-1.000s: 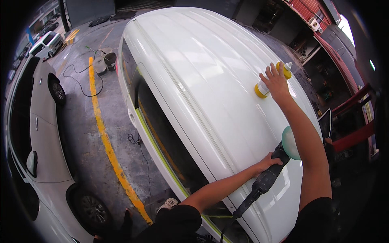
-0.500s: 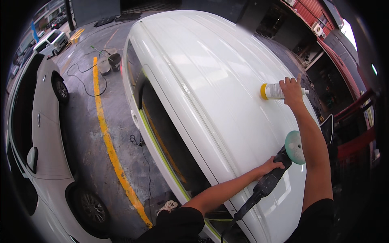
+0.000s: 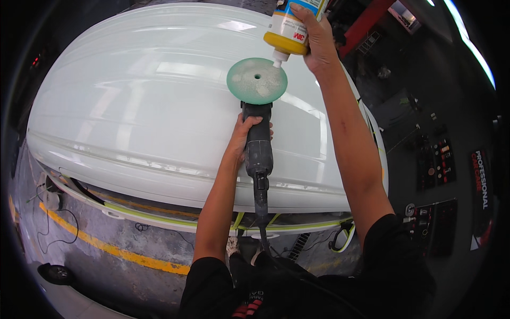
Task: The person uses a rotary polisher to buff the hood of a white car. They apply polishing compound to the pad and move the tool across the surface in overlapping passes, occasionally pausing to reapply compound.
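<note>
My left hand (image 3: pixel 253 132) is wrapped round the dark body of a polisher (image 3: pixel 259 154), which I hold with its pad end away from me. The round green pad (image 3: pixel 236 87) faces up, and whitish residue covers its middle around a small dark hole. In my right hand (image 3: pixel 319 45) is a squeeze bottle (image 3: pixel 287 29) of white plastic with a yellow cap, tipped nozzle down. Its white nozzle points at the far right part of the pad; whether it touches I cannot tell. Beneath both lies the white vehicle roof (image 3: pixel 175 117), glossy and ridged.
Yellow-green masking tape (image 3: pixel 159 211) runs along the vehicle's near side. A power cord (image 3: pixel 265 239) trails from the polisher past my body. On the floor at left are a bucket (image 3: pixel 52 200), a loose hose and a yellow line (image 3: pixel 122 252). Tools hang on a dark wall (image 3: pixel 441 159) at right.
My view has turned to the right. The bottle has come off the roof and been turned nozzle down over the pad. The polisher has been raised, its pad now turned upward.
</note>
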`<state>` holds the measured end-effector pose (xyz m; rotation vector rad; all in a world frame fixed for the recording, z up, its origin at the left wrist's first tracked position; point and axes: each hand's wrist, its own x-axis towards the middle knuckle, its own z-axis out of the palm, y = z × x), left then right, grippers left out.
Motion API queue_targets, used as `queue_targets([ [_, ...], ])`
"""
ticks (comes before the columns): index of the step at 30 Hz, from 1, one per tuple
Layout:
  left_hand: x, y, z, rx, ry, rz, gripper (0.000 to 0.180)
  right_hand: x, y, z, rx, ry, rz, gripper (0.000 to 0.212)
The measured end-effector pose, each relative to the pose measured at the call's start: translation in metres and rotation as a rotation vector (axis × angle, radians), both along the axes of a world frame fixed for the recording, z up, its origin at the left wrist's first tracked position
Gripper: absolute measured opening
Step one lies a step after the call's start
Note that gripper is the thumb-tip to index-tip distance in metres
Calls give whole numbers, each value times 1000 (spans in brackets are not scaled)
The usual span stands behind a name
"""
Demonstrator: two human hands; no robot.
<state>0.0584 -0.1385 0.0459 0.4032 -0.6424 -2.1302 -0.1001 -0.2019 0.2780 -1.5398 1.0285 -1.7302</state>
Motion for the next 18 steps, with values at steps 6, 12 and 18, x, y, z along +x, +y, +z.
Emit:
queue_targets([
  [6,5,1,-2,-1,-24,-9,61,16,46,-54,138,-620,292,67],
  [12,5,0,-4,-6,-31,7,61,11,44,-77,127,-758,206,67],
  [18,2,1,-2,-126,-163,17,68,-17,27,-47,-110,-357,-95,70],
])
